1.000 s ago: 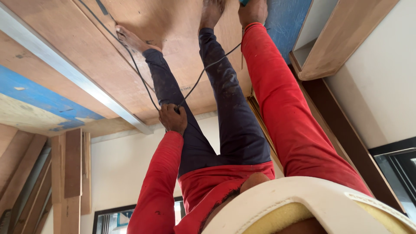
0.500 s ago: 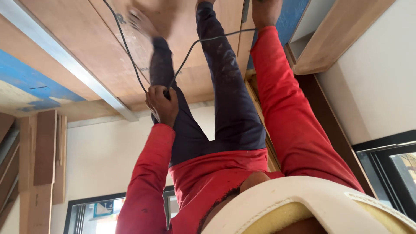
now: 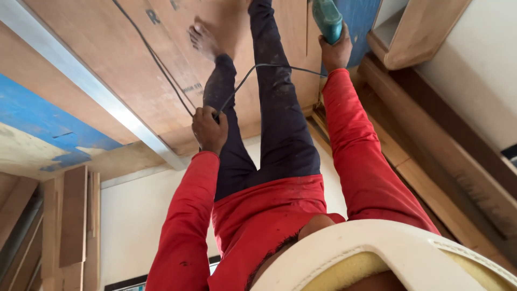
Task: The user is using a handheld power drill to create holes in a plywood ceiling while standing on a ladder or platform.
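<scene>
Plywood boards fill my view, a long metal strip [image 3: 91,89] lying across them. I see the right hand [image 3: 335,53] clenched around a teal power tool [image 3: 326,19] at the top edge; its thin black cable [image 3: 269,67] runs to the left hand [image 3: 209,128], closed on it.

Long red sleeves [image 3: 355,145] cover both arms to the wrists, part of a red shirt [image 3: 264,215] with small dark specks. Below the shirt come dark navy trousers [image 3: 280,108], dusted with pale spots. The feet [image 3: 204,40] are bare.
</scene>
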